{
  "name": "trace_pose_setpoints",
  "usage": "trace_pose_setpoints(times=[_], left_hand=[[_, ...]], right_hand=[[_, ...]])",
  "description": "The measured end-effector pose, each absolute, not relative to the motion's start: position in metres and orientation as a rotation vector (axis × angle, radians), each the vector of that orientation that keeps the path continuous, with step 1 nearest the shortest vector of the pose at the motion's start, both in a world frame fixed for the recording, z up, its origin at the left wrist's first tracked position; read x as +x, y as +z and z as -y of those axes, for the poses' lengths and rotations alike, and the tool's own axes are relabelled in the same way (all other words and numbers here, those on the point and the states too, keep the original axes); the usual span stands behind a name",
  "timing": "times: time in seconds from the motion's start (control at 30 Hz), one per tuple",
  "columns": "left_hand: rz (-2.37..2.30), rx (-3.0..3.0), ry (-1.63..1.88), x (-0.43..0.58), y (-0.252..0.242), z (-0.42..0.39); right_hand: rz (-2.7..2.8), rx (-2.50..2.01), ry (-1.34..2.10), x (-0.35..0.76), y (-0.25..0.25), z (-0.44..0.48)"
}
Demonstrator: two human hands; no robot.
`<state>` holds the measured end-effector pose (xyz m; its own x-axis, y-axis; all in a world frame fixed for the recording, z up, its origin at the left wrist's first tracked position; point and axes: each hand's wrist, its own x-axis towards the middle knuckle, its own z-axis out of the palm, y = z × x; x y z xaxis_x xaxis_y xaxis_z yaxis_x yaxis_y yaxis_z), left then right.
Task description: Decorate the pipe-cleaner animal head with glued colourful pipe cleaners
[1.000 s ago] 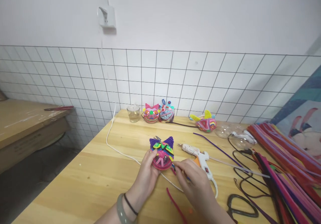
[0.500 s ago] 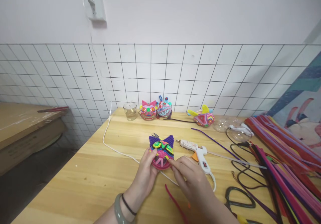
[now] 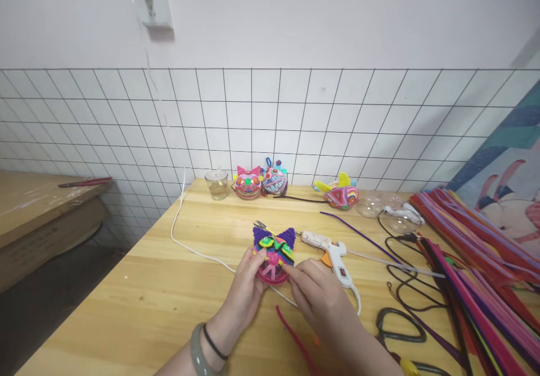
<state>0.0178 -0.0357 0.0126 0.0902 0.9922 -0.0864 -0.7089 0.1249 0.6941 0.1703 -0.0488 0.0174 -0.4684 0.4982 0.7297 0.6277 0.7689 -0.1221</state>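
A round cat-like face ornament (image 3: 273, 259) with purple ears, a green and yellow brow and a pink nose is held above the table's middle. My left hand (image 3: 245, 286) grips its left side, thumb on the front. At its lower right edge, the fingers of my right hand (image 3: 314, 293) are pinched together; whether something small is between them is hidden. A white glue gun (image 3: 333, 255) lies just right of the ornament. Below, a dark pink pipe cleaner (image 3: 293, 336) rests between my forearms. Metal tips (image 3: 260, 225) show behind the left ear.
Along the back stand a glass cup (image 3: 217, 186) and finished ornaments (image 3: 248, 184). Clear plastic balls (image 3: 371, 204), black cable and bundled pipe cleaners (image 3: 498, 297) fill the right side. Black-handled scissors (image 3: 400, 338) lie at lower right. A white cord (image 3: 198, 252) crosses the left.
The view has shifted slightly. My right fingertips have moved a little up onto the ornament's lower right edge. My left hand keeps its hold.
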Motion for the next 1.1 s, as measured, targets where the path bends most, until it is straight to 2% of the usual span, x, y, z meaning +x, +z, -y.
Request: trace_pose_setpoints(times=[0.47, 0.83, 1.1], left_hand=[[-0.761, 0.631, 1.35, 0.021, 0.014, 0.038], [-0.871, 0.743, 1.418, 0.017, 0.006, 0.034], [-0.79, 0.656, 1.378, 0.018, 0.011, 0.036]], right_hand=[[2.202, -0.847, -0.34, 0.168, 0.022, 0.051], [2.105, -0.882, -0.132, 0.166, 0.016, 0.051], [2.131, -0.811, -0.241, 0.168, 0.023, 0.053]])
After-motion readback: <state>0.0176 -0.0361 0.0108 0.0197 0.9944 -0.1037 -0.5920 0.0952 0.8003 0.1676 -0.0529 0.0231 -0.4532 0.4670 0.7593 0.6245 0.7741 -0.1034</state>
